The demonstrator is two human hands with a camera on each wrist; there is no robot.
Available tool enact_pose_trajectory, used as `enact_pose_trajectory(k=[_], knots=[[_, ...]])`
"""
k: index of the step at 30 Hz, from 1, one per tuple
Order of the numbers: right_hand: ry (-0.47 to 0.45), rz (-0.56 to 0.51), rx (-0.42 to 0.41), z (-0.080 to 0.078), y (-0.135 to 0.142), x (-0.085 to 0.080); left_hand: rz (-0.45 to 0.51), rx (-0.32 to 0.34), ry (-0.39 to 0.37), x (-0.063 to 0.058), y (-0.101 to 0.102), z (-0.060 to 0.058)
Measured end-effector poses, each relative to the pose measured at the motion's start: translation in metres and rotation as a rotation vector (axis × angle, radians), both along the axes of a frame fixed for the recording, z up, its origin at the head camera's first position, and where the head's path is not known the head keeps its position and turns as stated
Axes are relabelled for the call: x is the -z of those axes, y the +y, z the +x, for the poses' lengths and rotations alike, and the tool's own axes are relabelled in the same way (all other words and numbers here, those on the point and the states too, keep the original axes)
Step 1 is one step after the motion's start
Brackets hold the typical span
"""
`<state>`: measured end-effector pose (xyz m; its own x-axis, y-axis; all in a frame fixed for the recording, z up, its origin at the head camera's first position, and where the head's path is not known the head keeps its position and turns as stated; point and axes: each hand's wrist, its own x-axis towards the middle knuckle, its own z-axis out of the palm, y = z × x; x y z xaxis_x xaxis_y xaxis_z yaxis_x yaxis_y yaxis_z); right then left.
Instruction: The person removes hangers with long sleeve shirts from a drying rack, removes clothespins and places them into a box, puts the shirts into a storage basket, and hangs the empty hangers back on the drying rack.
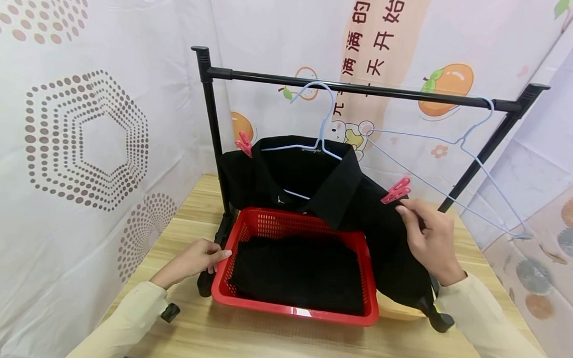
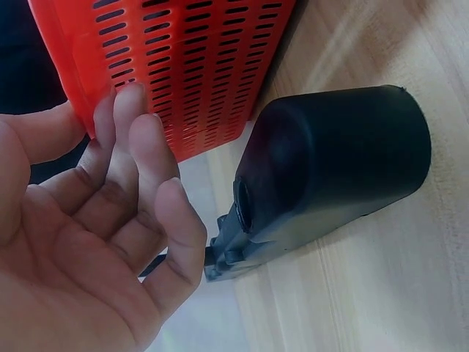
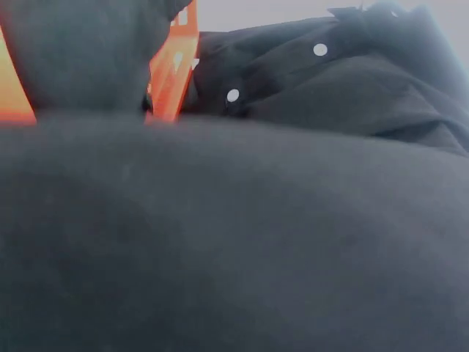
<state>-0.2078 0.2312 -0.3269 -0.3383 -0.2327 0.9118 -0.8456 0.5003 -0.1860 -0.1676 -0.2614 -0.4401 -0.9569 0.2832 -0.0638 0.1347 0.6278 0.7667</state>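
A black collared shirt hangs from a light blue wire hanger on the rack's bar. One pink clothespin clips its left-side shoulder, another pink clothespin the right-side one. Just below that second clip, my right hand pinches the shirt between thumb and fingers. Black fabric fills most of the right wrist view and hides that hand. My left hand holds the left rim of a red basket, thumb over the edge, fingers bent along its outer wall. Folded black cloth lies inside.
The black rack spans the wooden table, its left foot close beside the basket. A bare blue hanger hangs at the bar's right end. Part of a yellow container shows behind the basket's right corner. Patterned curtains surround the table.
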Motion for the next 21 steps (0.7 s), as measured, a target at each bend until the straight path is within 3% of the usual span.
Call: enact_pose_trajectory(k=[7, 15, 18, 21], knots=[[-0.141, -0.061, -0.074, 0.023, 0.003, -0.005, 0.005, 0.001, -0.007, 0.0, -0.001, 0.0], [-0.236, -0.016, -0.127, 0.034, 0.01, 0.002, -0.004, -0.023, -0.011, 0.0, -0.001, 0.001], [-0.273, -0.003, -0.167, 0.042, 0.005, 0.006, 0.007, -0.019, -0.011, 0.0, -0.001, 0.001], [-0.311, 0.018, -0.187, 0.042, 0.005, 0.022, 0.033, -0.017, -0.012, 0.002, 0.0, 0.001]])
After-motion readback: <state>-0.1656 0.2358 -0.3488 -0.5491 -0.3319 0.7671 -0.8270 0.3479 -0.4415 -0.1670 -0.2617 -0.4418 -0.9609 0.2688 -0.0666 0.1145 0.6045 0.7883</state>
